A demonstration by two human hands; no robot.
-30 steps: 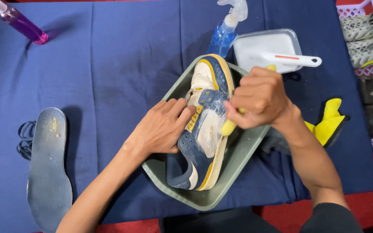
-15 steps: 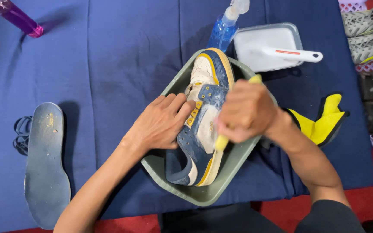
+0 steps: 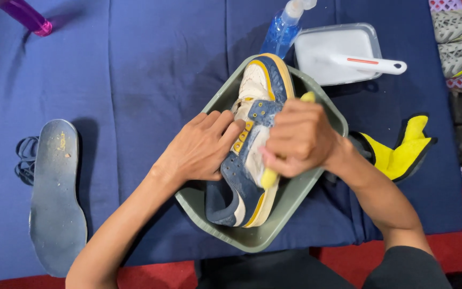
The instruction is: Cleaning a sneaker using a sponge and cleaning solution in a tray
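A blue, white and yellow sneaker [image 3: 252, 155] lies on its side in a grey-green basin [image 3: 252, 241] on a dark blue cloth. My left hand [image 3: 201, 150] lies flat on the sneaker's side and steadies it. My right hand [image 3: 300, 136] is closed around a yellow brush [image 3: 268, 176], whose ends stick out above and below my fist. The brush presses against the shoe's tongue area.
A grey insole [image 3: 54, 198] and dark laces [image 3: 25, 160] lie at the left. A blue spray bottle [image 3: 284, 27], a white tray [image 3: 327, 45] with a white brush [image 3: 372, 64], a yellow glove [image 3: 402, 150] and a purple bottle [image 3: 25, 16] surround the basin. Shoes in baskets stand at the right edge.
My right hand with the yellow brush has moved down and left along the shoe. My left hand stays on the sneaker.
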